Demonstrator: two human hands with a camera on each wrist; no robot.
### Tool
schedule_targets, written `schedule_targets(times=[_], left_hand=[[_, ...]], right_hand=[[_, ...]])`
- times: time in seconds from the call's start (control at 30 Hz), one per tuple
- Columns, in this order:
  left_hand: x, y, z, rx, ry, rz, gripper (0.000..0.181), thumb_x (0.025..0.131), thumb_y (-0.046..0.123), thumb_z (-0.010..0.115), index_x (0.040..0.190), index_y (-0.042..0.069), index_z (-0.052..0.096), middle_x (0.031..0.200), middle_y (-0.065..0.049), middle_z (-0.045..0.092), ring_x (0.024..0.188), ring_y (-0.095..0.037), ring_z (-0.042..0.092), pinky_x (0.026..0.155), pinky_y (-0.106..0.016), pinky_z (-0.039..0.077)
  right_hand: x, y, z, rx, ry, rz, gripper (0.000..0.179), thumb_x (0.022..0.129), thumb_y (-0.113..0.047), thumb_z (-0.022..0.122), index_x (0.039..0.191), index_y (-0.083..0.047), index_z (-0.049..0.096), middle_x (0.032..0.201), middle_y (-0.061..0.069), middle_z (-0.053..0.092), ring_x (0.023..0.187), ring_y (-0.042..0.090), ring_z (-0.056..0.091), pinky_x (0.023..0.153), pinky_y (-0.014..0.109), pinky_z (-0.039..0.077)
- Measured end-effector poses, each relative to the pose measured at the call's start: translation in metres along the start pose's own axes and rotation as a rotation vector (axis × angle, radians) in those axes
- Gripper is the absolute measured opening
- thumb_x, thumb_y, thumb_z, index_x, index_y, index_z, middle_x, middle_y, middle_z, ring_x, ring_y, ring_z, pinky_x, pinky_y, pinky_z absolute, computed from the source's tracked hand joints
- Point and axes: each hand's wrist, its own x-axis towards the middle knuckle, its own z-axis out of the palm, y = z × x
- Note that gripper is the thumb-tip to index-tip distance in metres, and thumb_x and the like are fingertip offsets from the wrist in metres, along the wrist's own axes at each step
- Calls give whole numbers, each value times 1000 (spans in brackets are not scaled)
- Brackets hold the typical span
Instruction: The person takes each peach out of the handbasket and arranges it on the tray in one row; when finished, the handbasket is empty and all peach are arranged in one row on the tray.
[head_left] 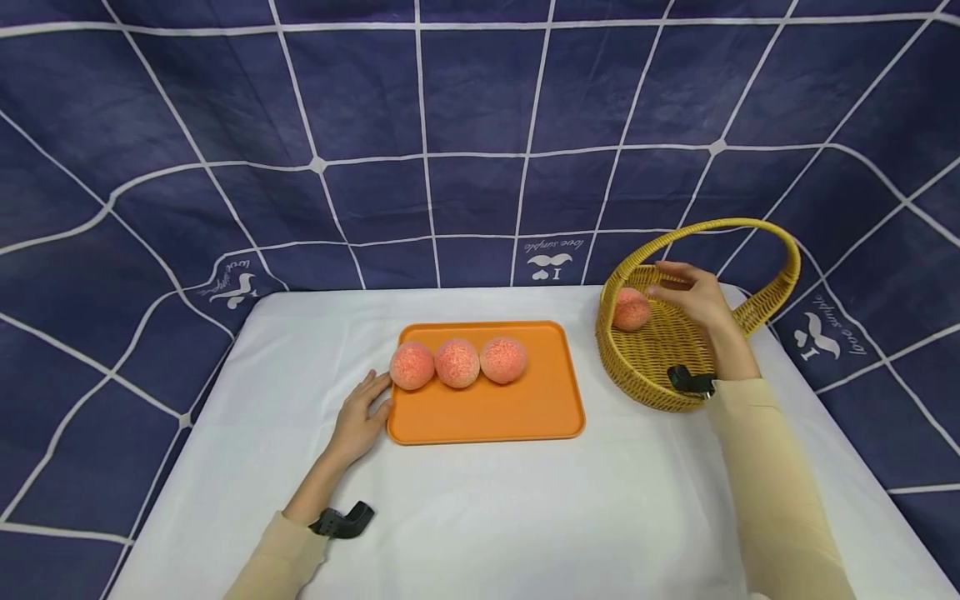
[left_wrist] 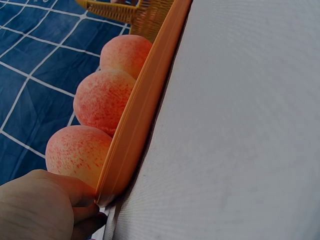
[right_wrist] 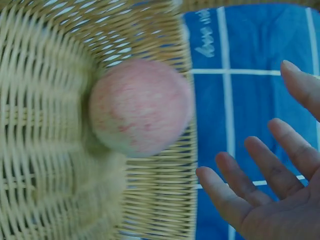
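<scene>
My left hand [head_left: 358,422] rests at the left edge of an orange tray [head_left: 487,417], fingers loosely extended and tips touching its rim beside the nearest peach [head_left: 412,365]. A middle peach [head_left: 457,363] and a right-hand peach [head_left: 504,360] continue the row on the tray. Over the yellow wicker basket [head_left: 652,383], my right hand [head_left: 701,298] is spread and holds nothing. One more peach [right_wrist: 141,107] lies inside the basket against its wall, apart from the right fingers [right_wrist: 272,172].
The basket's tall arched handle [head_left: 720,223] rises around the right hand and forearm. Under everything is a white tablecloth [head_left: 525,517]. A dark blue cloth with white grid lines [head_left: 480,196] hangs behind the table and along its sides.
</scene>
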Motion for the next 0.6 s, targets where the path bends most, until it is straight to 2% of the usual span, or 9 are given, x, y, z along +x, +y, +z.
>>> schedule_targets(times=[0.1, 0.17, 0.27, 0.37, 0.4, 0.47, 0.6], left_hand=[[0, 1, 0, 0, -2, -4, 46, 96, 7, 56, 141, -4, 48, 148, -22, 46, 146, -41, 26, 120, -61, 16], [0, 1, 0, 1, -4, -7, 46, 97, 8, 56, 141, -4, 48, 148, -22, 46, 146, -41, 26, 120, -61, 16], [0, 1, 0, 3, -9, -13, 47, 97, 8, 56, 141, -4, 47, 148, -22, 46, 147, -41, 25, 120, -61, 15], [0, 2, 0, 5, -11, -16, 47, 97, 8, 55, 141, -4, 47, 148, -21, 46, 147, -41, 25, 120, -61, 14], [0, 2, 0, 5, -11, -16, 47, 97, 8, 55, 141, -4, 47, 148, -21, 46, 147, -41, 25, 120, -61, 14], [1, 2, 0, 4, -10, -15, 47, 97, 9, 55, 141, -3, 47, 148, -21, 46, 147, -41, 25, 120, -61, 15], [0, 2, 0, 6, -8, -13, 47, 97, 9, 55, 141, -5, 47, 148, -22, 46, 146, -41, 25, 120, -60, 15]], right_hand=[[11, 9, 4, 2, -38, 28, 71, 91, -21, 69, 150, -3, 35, 155, 20, 34, 137, 41, 40, 75, 7, 44], [16, 13, 6, 4, -57, 45, 72, 91, -20, 69, 151, -3, 34, 155, 22, 33, 133, 34, 45, 73, 8, 45], [21, 19, 9, 12, -72, 78, 71, 90, -18, 70, 150, -3, 35, 152, 22, 35, 105, 12, 57, 67, 12, 44], [24, 25, 12, 22, -90, 92, 70, 90, -14, 69, 150, -1, 35, 151, 23, 36, 77, -5, 54, 66, 15, 49], [24, 26, 13, 34, -95, 94, 70, 90, -11, 68, 150, 0, 35, 151, 25, 36, 72, -7, 53, 66, 16, 50], [26, 29, 15, 48, -105, 89, 69, 90, -8, 68, 149, 2, 34, 152, 27, 34, 70, -8, 53, 69, 18, 53], [27, 33, 20, 22, -134, 92, 71, 90, -12, 70, 149, 3, 34, 153, 27, 33, 79, -8, 51, 74, 16, 53]])
